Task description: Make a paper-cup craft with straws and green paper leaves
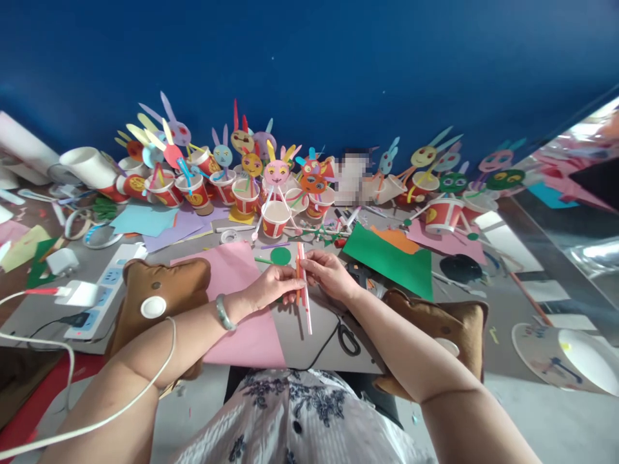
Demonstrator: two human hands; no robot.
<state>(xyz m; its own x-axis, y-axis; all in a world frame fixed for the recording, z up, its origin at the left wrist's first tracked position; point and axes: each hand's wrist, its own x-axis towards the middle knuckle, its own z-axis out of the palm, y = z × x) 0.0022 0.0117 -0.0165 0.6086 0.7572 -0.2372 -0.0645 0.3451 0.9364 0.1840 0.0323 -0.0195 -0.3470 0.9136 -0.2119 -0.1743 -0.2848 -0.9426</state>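
Observation:
My left hand (pixel 275 287) and my right hand (pixel 329 274) meet over the grey table, both pinching a small bundle of thin straws (pixel 304 303), orange and pink-white. The straws run from about the green paper circle (pixel 281 256) down towards me. Under my left wrist lies a pink paper sheet (pixel 242 335). A jade bangle sits on my left wrist. Black scissors (pixel 348 338) lie just below my right wrist.
Several paper-cup rabbits (pixel 275 212) with coloured faces and ears stand in a row at the back. Green paper (pixel 387 258), a power strip (pixel 104 290) with plugs on the left, brown cushions (pixel 159 296) under my forearms, and a paper plate (pixel 575 357) at right.

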